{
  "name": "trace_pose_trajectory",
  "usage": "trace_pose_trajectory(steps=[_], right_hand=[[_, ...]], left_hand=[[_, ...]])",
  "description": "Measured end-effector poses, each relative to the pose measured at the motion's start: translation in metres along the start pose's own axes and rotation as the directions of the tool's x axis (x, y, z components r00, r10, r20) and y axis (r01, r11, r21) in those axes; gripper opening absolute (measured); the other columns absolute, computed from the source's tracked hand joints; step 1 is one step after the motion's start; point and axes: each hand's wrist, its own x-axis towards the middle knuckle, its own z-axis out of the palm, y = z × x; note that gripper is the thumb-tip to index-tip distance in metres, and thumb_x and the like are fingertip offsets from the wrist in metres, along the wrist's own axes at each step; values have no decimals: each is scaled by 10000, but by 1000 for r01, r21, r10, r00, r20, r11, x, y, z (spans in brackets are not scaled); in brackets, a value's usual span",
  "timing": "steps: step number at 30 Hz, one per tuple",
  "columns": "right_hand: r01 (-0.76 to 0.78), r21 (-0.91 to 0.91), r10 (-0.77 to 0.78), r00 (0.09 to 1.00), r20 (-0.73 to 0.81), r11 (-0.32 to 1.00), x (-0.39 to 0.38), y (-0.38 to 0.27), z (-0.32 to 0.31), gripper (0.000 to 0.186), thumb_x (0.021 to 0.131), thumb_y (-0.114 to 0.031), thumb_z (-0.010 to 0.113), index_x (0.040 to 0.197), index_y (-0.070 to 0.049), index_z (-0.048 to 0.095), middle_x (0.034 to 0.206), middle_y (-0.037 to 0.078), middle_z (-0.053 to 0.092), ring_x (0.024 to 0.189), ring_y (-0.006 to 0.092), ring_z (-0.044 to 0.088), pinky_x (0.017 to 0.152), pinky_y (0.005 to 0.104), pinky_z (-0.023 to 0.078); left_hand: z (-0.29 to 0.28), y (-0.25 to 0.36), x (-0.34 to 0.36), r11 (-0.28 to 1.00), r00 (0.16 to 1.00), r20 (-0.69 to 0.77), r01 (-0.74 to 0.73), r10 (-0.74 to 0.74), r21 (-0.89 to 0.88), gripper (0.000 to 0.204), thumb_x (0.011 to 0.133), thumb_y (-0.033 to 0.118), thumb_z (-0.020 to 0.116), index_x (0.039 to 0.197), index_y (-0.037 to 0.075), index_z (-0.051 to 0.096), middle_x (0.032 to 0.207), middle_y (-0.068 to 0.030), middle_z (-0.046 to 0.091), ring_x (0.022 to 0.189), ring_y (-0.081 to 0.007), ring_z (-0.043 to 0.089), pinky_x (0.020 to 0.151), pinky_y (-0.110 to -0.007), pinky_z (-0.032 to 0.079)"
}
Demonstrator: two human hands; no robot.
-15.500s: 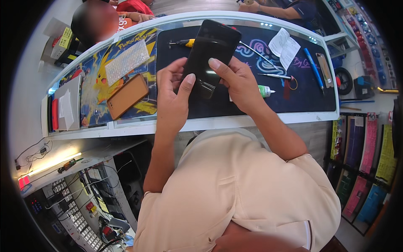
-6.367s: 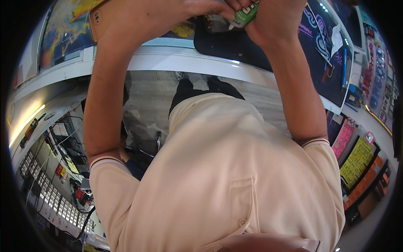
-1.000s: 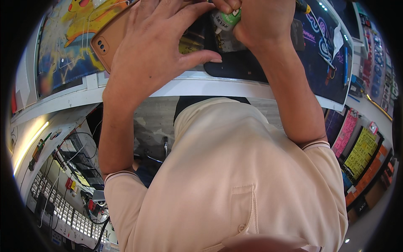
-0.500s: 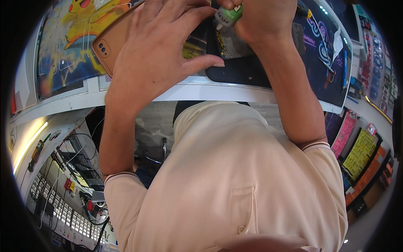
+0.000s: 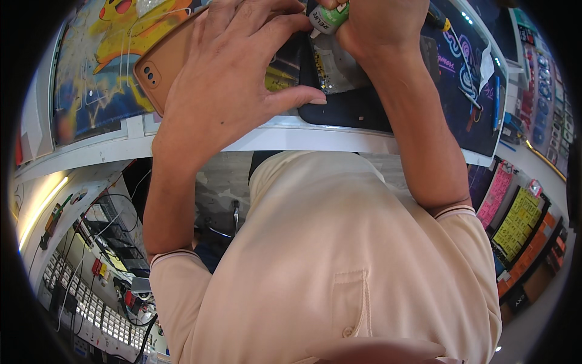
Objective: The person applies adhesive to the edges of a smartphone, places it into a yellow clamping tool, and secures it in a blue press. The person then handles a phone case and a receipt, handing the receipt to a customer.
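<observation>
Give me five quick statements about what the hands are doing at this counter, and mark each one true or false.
1. The right hand holds a small green-and-white tube. True.
2. The left hand hangs at the person's side, off the counter. False: it is spread over the opened phone on the dark mat.
3. An orange-backed phone lies beside the left hand. True.
4. The person wears a dark blue jacket. False: it is a cream polo shirt.
5. The tube's nozzle points up toward the camera. False: it points down toward the opened phone.
</observation>
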Motion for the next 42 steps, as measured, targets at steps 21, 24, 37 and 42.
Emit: trace_pose_trajectory(steps=[21,24,37,42], right_hand=[[54,-22,-55,995,-85,998,3,-5,-3,358,1037,-55,550,685,-69,487,584,-11,386,456,104,346,455,267,326],[34,30,-32,997,-67,999,3,-9,-8,364,1037,-53,544,678,-71,484,585,-9,385,456,105,347,454,270,320],[37,-135,-63,979,-194,990,2,-15,-14,380,1027,-62,571,659,-67,476,569,-9,357,451,109,334,454,272,314],[115,-176,-137,984,-114,978,0,-14,-19,385,1026,-65,576,656,-69,471,568,-9,362,450,109,335,452,272,311]], left_hand=[[-4,4,3,999,999,20,38,-37,-19,670,806,485,868,1272,51,659,1402,-135,522,1476,-390,329,1235,-505,288],[-6,3,4,996,995,65,73,-70,-53,661,802,475,872,1269,58,661,1392,-128,529,1473,-387,335,1234,-500,291],[3,-3,1,995,997,-72,-37,31,-88,651,790,461,882,1257,66,661,1375,-121,536,1466,-387,341,1228,-498,296],[4,-4,0,997,997,-71,-41,36,-66,642,796,462,878,1252,65,661,1370,-122,538,1463,-385,343,1227,-502,296]])
